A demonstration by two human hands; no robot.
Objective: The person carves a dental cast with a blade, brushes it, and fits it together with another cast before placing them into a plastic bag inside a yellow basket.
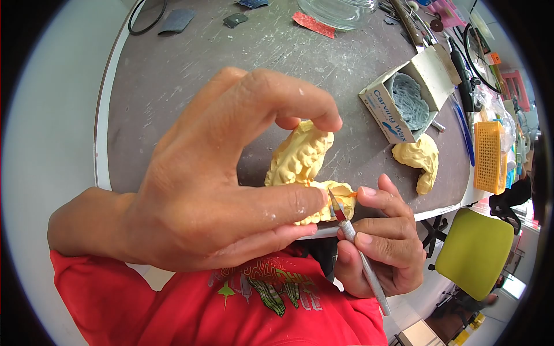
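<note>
A pale yellow dental cast (297, 153), bumpy with tooth shapes, is held above the table's front edge. My left hand (231, 173) grips it, index finger at its top and thumb across its lower part. In my right hand (384, 245) is a silver-handled carving knife (368, 271), its pointed blade against the lower part of the cast near my left thumb. My right index fingertip touches the right end of the cast. Orange marks show on the cast. My left palm and fingers hide some of it.
A Carving Wax box (404, 95) with grey-blue material stands right of centre, beside another yellow cast piece (420, 161). A glass bowl (340, 11) and red strip (313, 25) lie at the back. Tools and a yellow basket (489, 157) line the right. A green chair (473, 254) stands beyond.
</note>
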